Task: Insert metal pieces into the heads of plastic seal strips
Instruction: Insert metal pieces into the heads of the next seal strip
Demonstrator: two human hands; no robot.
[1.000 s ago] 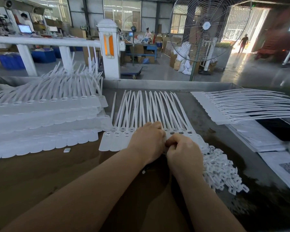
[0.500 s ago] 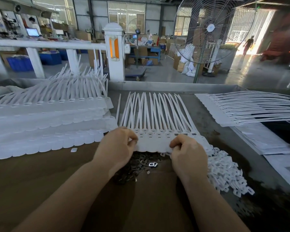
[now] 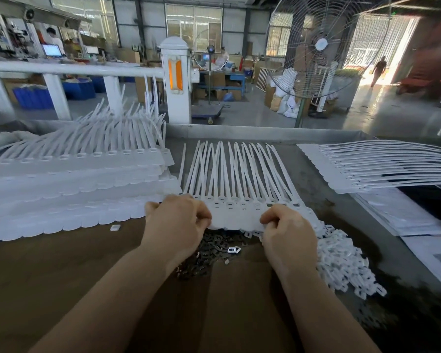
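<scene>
A row of joined white plastic seal strips lies in front of me, tails pointing away and heads toward me. My left hand pinches the row's left end at the heads. My right hand pinches its right end. Both hold the head edge lifted a little off the table. Under that edge lies a heap of small dark metal pieces, partly hidden by my left wrist. One white clip sits on the heap.
Stacked rows of white strips fill the left of the table. Another fanned stack lies at the right, over paper sheets. A pile of small white plastic caps spreads right of my right hand. A standing fan is beyond the table's metal rim.
My hands moved apart from the middle of the strip row to its two ends and raised the head edge, which uncovered the metal pieces beneath.
</scene>
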